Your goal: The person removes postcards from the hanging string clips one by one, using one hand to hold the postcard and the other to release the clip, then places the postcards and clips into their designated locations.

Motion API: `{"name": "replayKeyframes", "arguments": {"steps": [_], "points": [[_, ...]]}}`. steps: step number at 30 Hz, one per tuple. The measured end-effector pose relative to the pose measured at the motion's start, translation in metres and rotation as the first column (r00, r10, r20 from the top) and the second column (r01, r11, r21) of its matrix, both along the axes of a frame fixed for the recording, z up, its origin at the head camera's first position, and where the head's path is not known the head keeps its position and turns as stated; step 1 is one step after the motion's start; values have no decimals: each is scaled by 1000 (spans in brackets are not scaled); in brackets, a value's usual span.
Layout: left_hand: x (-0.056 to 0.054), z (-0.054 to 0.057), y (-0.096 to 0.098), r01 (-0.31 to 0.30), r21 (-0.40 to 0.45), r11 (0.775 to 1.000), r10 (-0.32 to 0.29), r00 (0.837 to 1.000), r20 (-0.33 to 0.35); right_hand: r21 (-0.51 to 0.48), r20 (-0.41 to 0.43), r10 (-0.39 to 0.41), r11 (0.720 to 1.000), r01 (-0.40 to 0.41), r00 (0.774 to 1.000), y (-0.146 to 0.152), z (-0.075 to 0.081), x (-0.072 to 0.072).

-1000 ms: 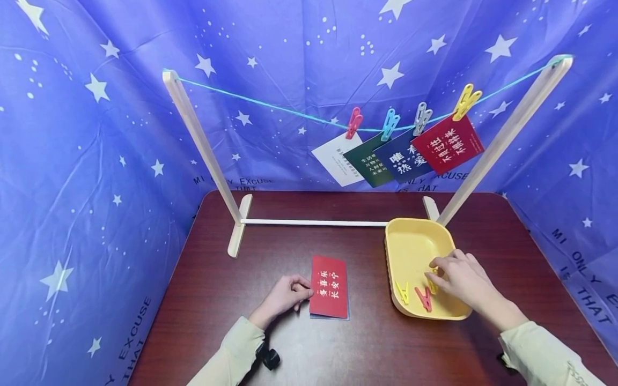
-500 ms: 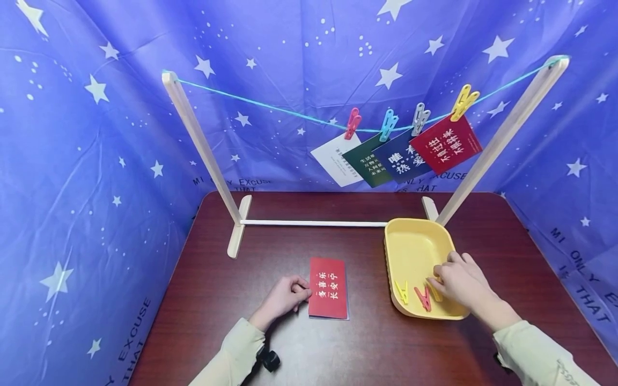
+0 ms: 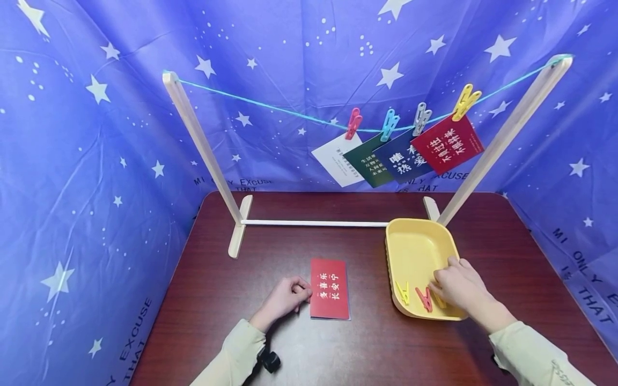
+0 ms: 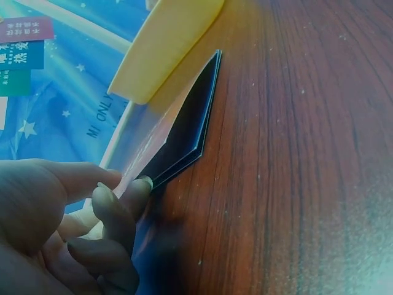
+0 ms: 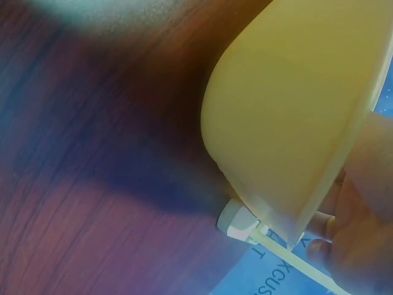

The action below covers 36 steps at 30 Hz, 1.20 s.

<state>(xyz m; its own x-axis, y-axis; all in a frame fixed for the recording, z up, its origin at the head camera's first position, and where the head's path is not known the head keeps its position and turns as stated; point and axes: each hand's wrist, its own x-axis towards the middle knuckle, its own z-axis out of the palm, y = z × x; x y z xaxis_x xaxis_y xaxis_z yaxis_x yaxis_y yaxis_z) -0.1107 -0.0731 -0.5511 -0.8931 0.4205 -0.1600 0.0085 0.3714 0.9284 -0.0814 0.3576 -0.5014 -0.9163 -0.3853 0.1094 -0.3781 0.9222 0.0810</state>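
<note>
In the head view my left hand (image 3: 285, 300) pinches the left edge of a small stack of cards, a red card (image 3: 329, 289) with white characters on top. The left wrist view shows thumb and finger at the corner of the stack (image 4: 178, 153), its layers slightly parted. My right hand (image 3: 463, 284) reaches into the yellow plastic basket (image 3: 415, 236), fingers curled at a yellow clothespin (image 3: 439, 299) that it partly covers. A red clothespin (image 3: 425, 299) and another yellow clothespin (image 3: 403, 292) lie beside it. In the right wrist view the basket wall (image 5: 288, 104) hides the fingertips.
Behind stands a wooden frame (image 3: 203, 145) with a teal string (image 3: 270, 105). Clothespins hold white (image 3: 338, 161), green (image 3: 365, 163), blue (image 3: 403, 161) and red (image 3: 446, 145) cards on it. A white rod (image 3: 314, 223) crosses the table (image 3: 232, 300) at the frame's base.
My right hand has dipped a little lower into the basket, and the yellow clothespin at its fingers has shifted toward the near end. The left hand stays at the cards, which have settled slightly lower.
</note>
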Motion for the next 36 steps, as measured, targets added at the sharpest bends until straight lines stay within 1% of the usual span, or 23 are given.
{"name": "replayKeyframes", "arguments": {"steps": [4, 13, 20, 26, 31, 36], "points": [[0, 0, 0, -3, 3, 1000, 3, 1000, -21, 6, -2, -3, 1000, 3, 1000, -1, -1, 1], [1, 0, 1, -7, 21, 1000, 8, 1000, -26, 9, 2, -6, 1000, 6, 1000, -2, -4, 3], [1, -3, 2, -19, 15, 1000, 20, 999, -36, 14, -40, 6, 1000, -6, 999, -2, -7, 4], [-1, -1, 1, -20, 12, 1000, 21, 999, -42, 21, -67, 13, 1000, -12, 998, -3, -8, 4], [-1, -1, 1, -24, 5, 1000, 24, 998, -51, 27, -40, -1, 1000, 2, 999, -3, -5, 4], [-1, -1, 1, -34, -11, 999, 33, 998, -60, 43, -3, -8, 999, 9, 1000, -3, 1, 4]]}}
